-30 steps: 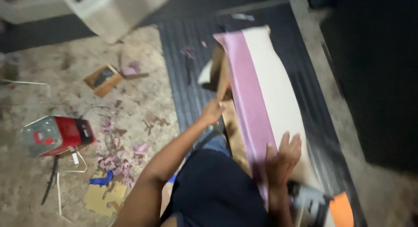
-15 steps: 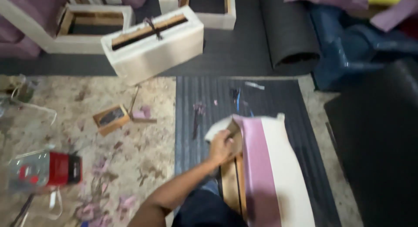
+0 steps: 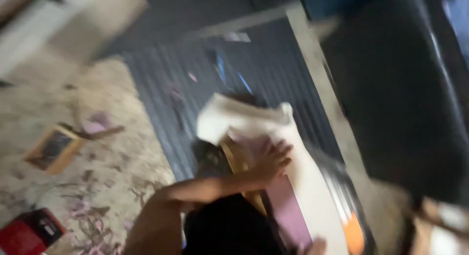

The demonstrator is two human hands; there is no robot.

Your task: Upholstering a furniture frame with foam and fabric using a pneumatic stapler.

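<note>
floor [image 3: 112,137] – ribbed grey mat [image 3: 166,88] | small wooden frame [image 3: 51,150] | red tool [image 3: 29,230]

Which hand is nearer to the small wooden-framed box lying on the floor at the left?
Left. The left hand presses the cream and purple padded panel, right of the wooden-framed box. The right hand is farther, at the bottom edge.

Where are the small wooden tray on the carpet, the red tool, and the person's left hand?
small wooden tray [image 3: 53,150], head view, its dark inside.
red tool [image 3: 30,231], head view, its red body.
left hand [image 3: 271,162], head view, back of hand.
</note>
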